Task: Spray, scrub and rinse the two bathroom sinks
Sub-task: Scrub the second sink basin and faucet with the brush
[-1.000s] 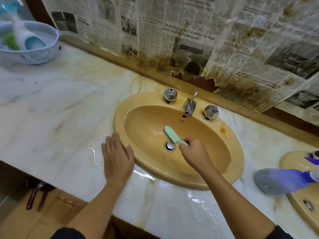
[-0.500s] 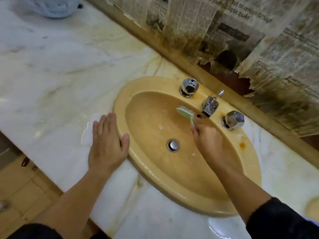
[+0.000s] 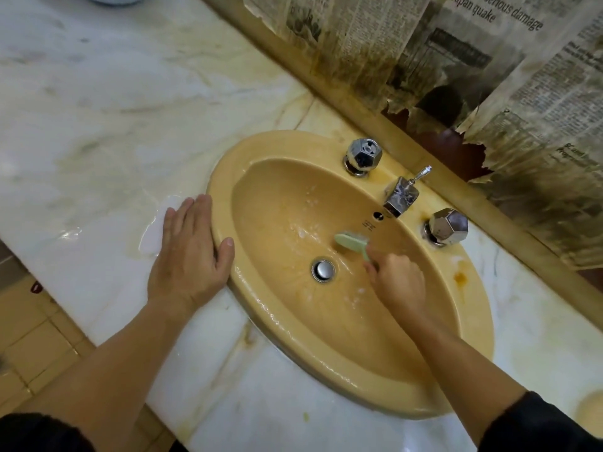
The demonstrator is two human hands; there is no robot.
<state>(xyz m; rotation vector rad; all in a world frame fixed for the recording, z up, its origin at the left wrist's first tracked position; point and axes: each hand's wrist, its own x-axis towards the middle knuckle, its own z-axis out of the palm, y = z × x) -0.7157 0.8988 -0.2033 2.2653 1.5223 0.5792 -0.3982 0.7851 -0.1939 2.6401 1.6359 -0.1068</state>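
Left hand (image 3: 189, 259) lies flat, fingers straight and together, thumb spread. Right hand (image 3: 396, 282) is curled in a tight grip, forearm outstretched.

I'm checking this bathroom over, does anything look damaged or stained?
Yes. The newspaper covering the wall is torn and brown-stained along its lower edge behind the faucet, and an orange stain marks the sink rim below the right knob.

A count from the head view: 2 hands, the left hand (image 3: 189, 256) at 9 o'clock and the right hand (image 3: 396, 282) near centre. 1 green brush (image 3: 350, 242). 1 full yellow sink (image 3: 326, 350), plus 1 sliver of a second sink (image 3: 590, 411) at 4 o'clock. 2 chrome knobs (image 3: 363, 154) (image 3: 447, 226), 1 spout (image 3: 401, 197), 1 drain plug (image 3: 323, 270).
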